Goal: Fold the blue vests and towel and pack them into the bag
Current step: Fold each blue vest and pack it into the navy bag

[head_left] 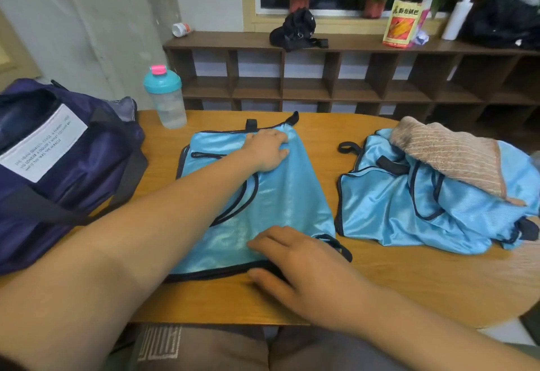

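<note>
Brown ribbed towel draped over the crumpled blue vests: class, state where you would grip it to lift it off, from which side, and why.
Probably pinch the brown ribbed towel at its near pointed corner, coming from the person's side with the right hand. That corner juts out over the crumpled blue vests, so fingers can likely take towel alone.

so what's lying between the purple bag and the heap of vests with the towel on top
In the head view, one blue vest spread flat on the table, with the left hand and right hand resting on it.
</note>
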A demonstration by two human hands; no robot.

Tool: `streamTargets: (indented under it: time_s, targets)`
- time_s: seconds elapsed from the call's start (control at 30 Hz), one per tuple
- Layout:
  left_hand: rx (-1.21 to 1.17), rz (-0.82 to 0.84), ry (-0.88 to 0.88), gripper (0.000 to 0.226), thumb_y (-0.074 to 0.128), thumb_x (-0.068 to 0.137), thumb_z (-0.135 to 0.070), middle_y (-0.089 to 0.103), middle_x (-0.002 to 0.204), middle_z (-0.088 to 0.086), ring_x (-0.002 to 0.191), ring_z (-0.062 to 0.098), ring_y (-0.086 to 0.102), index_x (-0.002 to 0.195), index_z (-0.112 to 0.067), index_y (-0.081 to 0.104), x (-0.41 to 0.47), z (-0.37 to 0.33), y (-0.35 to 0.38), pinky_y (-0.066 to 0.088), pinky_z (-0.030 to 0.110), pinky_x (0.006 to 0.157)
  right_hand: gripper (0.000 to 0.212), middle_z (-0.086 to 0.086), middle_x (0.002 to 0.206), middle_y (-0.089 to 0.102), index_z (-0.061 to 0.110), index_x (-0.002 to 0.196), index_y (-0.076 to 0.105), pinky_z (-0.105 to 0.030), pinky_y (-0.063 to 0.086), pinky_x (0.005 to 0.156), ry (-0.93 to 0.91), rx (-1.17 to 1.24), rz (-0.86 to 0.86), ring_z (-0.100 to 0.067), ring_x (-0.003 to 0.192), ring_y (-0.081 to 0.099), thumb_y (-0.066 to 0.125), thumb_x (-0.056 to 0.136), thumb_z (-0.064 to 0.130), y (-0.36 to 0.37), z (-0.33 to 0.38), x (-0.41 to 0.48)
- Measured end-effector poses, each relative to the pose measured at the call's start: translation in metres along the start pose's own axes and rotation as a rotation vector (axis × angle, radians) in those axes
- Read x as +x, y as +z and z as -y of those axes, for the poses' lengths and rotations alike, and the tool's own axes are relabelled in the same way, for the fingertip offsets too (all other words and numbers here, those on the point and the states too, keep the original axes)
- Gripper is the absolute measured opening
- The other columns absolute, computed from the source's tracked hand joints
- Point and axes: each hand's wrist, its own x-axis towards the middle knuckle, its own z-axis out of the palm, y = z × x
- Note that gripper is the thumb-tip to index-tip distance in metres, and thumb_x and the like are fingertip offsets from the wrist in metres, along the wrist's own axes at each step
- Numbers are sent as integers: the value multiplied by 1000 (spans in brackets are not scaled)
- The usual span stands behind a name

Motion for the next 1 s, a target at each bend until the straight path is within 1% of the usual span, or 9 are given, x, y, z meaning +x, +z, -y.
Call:
streamTargets:
  time_s: [0.1,0.2,0.33,0.53,0.67,0.77,0.83,0.9,1.0]
  targets:
    - [-42,-34,47,46,49,107,-49,43,159,-2,147,26,38,150,-30,50,-24,0,-9,30,52,118,44,13,125,58,29,137,61,-34,49,100,28,13,-71,-14,117,58,40,110,56,-9,-16,-5]
    - [-116,-111,130,36,58,104,-44,49,142,-6,135,20,46,137,-30,57,-70,-2,-13,37,49,115,36,10,117,59,25,128,66,-38,48,99,48,-43,-145,-17,108,59,45,110,48,-16,-40,-13]
    - [-260,-78,234,20,68,98,-38,49,112,-14,99,0,53,115,-35,57,-149,-11,-16,50,35,90,35,11,113,55,27,123,66,-39,46,97,44,-134,-159,-16,106,56,48,107,53,-22,-59,-22]
    - [-281,20,288,13,67,99,-44,53,100,-17,92,1,55,103,-39,55,-243,-11,-25,43,21,74,41,12,117,54,29,133,58,-29,48,97,-59,-132,-15,-10,109,56,49,107,59,-22,-66,-38]
    - [-139,45,275,27,62,94,-62,51,103,-20,96,-2,55,107,-42,52,-287,6,-29,48,22,77,44,8,118,55,25,135,58,-31,51,91,-129,-239,29,-15,106,57,50,107,58,-21,-69,-45]
    - [26,41,271,36,57,88,-69,48,108,-21,95,-4,47,113,-44,50,-306,14,-32,44,20,73,31,4,108,56,22,122,63,-34,51,80,-199,-341,21,-19,96,58,51,106,45,-23,-68,-42]
    - [114,32,278,34,54,87,-64,49,109,-19,90,-2,45,113,-43,52,-311,17,-36,38,22,68,19,2,99,55,19,109,64,-36,49,70,-248,-415,21,-22,87,58,55,100,33,-24,-67,-36]
    - [192,29,295,29,52,86,-56,53,103,-15,86,5,54,108,-39,56,-312,19,-37,39,26,63,12,0,92,52,18,102,60,-40,50,62,-252,-479,45,-25,80,58,58,91,22,-25,-66,-29]
    - [254,25,288,22,51,83,-41,56,96,-11,81,15,62,104,-34,57,-310,22,-36,48,33,59,24,-1,83,50,18,101,55,-40,46,51,-225,-528,78,-28,69,56,53,79,10,-26,-62,-22]
